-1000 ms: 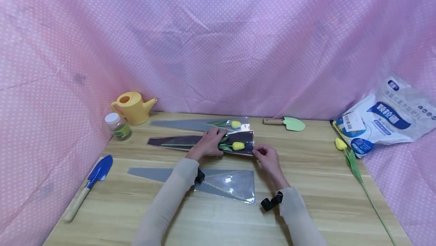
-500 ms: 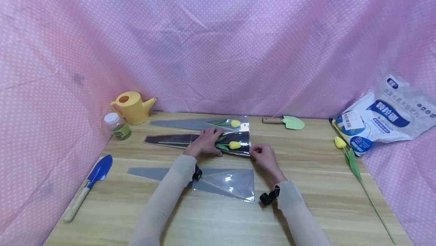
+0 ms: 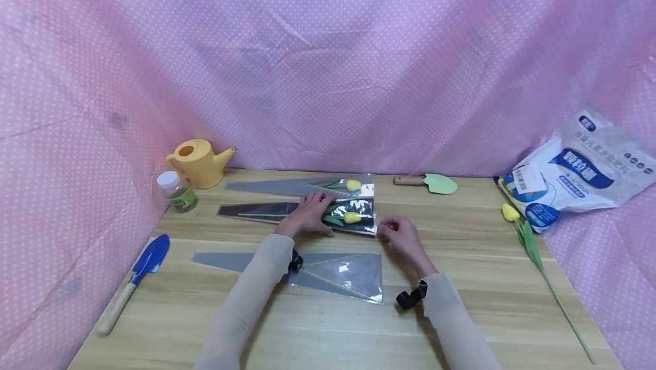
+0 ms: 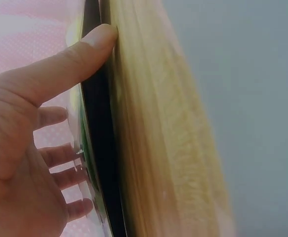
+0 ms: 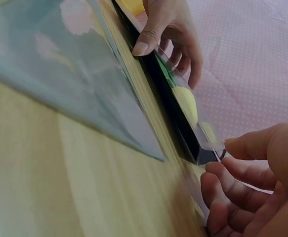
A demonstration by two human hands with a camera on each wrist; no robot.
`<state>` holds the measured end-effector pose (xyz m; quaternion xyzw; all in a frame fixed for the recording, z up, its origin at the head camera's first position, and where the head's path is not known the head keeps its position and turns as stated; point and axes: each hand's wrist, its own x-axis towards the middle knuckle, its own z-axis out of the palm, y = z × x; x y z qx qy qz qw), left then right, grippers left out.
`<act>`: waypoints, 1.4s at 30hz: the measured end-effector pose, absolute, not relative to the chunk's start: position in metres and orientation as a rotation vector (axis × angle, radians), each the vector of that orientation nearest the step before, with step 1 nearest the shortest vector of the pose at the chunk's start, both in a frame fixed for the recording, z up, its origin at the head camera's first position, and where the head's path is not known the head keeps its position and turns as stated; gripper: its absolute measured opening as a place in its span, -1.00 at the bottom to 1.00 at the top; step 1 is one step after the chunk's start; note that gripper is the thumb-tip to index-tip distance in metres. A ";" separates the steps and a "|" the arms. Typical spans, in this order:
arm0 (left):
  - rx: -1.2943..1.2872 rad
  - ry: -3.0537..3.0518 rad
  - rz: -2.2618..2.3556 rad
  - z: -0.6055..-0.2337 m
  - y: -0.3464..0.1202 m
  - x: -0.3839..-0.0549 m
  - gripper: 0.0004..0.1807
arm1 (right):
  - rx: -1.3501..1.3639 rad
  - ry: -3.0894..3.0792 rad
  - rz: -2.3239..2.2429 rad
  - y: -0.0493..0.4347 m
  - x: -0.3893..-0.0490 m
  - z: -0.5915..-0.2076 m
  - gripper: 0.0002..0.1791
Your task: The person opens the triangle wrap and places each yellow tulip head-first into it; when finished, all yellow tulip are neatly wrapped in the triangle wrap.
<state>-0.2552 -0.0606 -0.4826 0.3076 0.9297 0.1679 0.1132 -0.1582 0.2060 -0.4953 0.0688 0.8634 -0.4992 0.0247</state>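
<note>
A dark flower sleeve with a clear front lies across the middle of the table, a yellow tulip inside it. My left hand rests over the sleeve with fingers spread. In the left wrist view its thumb touches the near edge and the other fingers reach the far side. At the wide right end, my right hand pinches the clear film at the corner between thumb and finger, as the right wrist view shows. The left hand hides part of the stem and leaves.
Behind lies a grey sleeve with another tulip; in front, a flat sleeve. Around them are a watering can, jar, blue trowel, green trowel, white bag and loose tulip.
The dark sleeve and the tulip in it have shifted slightly left, with both hands moving along. The right hand stays at the sleeve's right end.
</note>
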 end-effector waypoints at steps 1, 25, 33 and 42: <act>0.898 2.727 0.494 -0.483 -0.061 -0.255 0.14 | 0.214 2.670 -1.545 0.207 -0.157 -0.495 -0.73; 0.877 2.761 0.709 -0.467 -0.089 -0.221 0.09 | -0.002 2.704 -1.375 0.224 -0.104 -0.490 -0.50; 0.786 2.753 0.832 -0.468 -0.097 -0.187 0.05 | -0.058 2.736 -1.272 0.223 -0.083 -0.490 -0.34; 0.772 2.679 0.985 -0.476 -0.096 -0.154 0.01 | -0.186 2.776 -1.166 0.217 -0.061 -0.492 -0.21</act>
